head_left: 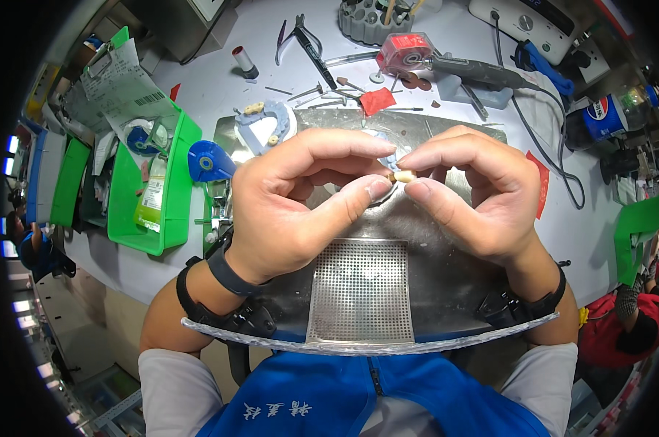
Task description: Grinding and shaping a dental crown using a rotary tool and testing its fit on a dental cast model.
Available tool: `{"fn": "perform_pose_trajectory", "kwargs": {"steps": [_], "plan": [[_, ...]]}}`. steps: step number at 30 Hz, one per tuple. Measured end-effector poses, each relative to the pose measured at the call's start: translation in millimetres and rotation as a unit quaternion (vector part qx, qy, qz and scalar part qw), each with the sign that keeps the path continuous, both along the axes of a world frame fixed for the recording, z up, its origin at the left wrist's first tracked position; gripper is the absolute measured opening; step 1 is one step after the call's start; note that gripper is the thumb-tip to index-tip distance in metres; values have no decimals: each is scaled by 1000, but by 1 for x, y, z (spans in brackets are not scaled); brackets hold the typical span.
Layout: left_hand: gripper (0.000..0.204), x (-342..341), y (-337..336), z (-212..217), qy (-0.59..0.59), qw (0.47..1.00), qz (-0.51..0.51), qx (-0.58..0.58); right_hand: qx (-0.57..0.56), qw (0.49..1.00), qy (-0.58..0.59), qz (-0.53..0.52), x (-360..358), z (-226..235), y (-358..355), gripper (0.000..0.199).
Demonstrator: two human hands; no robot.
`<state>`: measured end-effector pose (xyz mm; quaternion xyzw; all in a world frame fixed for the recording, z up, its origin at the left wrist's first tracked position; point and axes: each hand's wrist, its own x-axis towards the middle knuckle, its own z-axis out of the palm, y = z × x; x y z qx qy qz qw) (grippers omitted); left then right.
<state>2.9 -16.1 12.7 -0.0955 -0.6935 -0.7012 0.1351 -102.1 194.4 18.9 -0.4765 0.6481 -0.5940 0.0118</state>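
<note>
My left hand [300, 193] and my right hand [479, 189] meet over the metal work tray, fingers bent and tips pinched. Between their thumbs and forefingers is a small cream dental crown [404, 176], with a brownish-gold bit at its left end toward my left fingertips. The right thumb and forefinger press on the cream part. Just behind the fingertips shows part of a blue-grey piece, mostly hidden. Beyond my left hand lies a blue-grey dental arch model [271, 125] on a white base, with yellowish teeth on it.
A perforated metal plate [361, 291] is set in the tray near me. At left stands a green bin [181, 156] with papers and bags. Behind lie pliers [311, 52], burs, a red tape dispenser [404, 52] and a corded handpiece [482, 71]. A dark drink bottle [599, 120] is at right.
</note>
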Motion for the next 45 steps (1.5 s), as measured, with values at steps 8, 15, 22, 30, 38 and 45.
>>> {"fn": "perform_pose_trajectory", "kwargs": {"steps": [8, 15, 22, 30, 38, 45], "plan": [[31, -3, -4, -3, 104, 977, 63, -177, 48, 992, 120, -13, -2, 6, 2, 21], [32, -6, 4, -5, 114, 982, 90, -118, 40, 996, 75, -13, -2, 5, 2, 20], [19, -8, -1, -6, 109, 978, 88, -155, 5, 1000, -2, -26, 2, -1, -2, 16], [14, -8, 1, -9, 88, 984, 98, -120, 19, 999, -28, -20, 2, 3, 1, 18], [17, -2, -9, -1, 57, 981, 26, -184, 7, 1000, 16, -9, -1, 1, 0, 21], [18, -4, -12, 1, 110, 963, 26, -244, 48, 995, 84, 19, -3, 5, 5, 25]]}}
